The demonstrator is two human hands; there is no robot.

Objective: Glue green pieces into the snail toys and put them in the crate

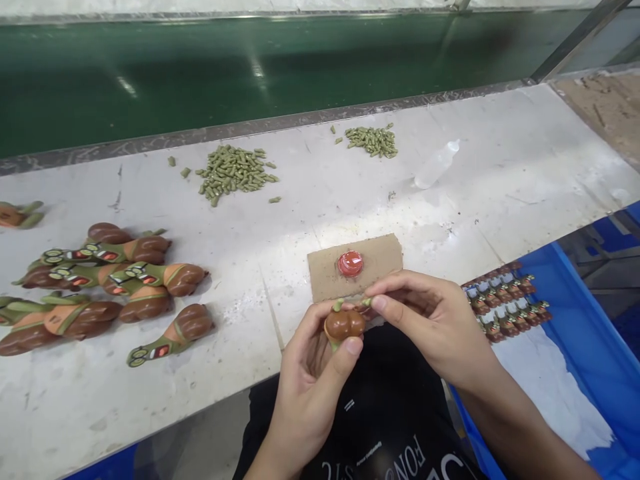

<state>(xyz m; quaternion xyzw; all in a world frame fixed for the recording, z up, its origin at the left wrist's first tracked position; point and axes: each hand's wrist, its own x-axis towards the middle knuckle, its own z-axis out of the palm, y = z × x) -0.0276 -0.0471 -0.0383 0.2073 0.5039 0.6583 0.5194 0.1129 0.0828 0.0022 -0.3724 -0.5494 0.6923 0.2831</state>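
My left hand [315, 373] is closed around a small brown and green toy figure [345, 325], its rounded brown end facing up. One short green piece [338, 305] sticks up from that figure near my left fingertips. Right beside it, my right hand [430, 313] pinches another small green piece [367, 302] between thumb and forefinger. Just beyond my hands lies a cardboard piece [325, 270] with a small round dish of red liquid [351, 264] on it. The figure's face side is hidden in my left palm.
Several toy figures [185, 279] lie at the left of the white table [300, 220]. Two piles of green pieces [235, 172] sit farther back, with a clear plastic bottle [437, 165] to their right. A blue crate [595, 333] at lower right holds rows of figures [515, 310] on white sheeting.
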